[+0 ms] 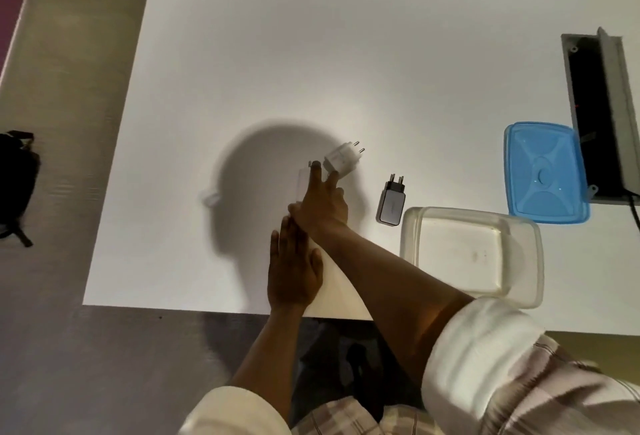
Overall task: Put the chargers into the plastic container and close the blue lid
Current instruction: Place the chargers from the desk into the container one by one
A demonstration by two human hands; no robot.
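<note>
My right hand [320,204] reaches across the white table [311,53] with its fingers stretched out and apart. Its fingertips touch a white round-pin charger [343,157] and lie over a flat white charger [304,181], which is largely hidden by the hand. A grey and black charger [392,202] lies just right of the hand. The clear plastic container [519,296] stands open at the front right with nothing in it. The blue lid [545,175] lies flat behind it. My left hand [294,272] rests flat on the table near the front edge.
A recessed grey cable box [599,105] with a dark opening sits in the table behind the lid. A small white object [211,197] lies to the left in my head's shadow. A black bag [15,185] is on the floor at the left.
</note>
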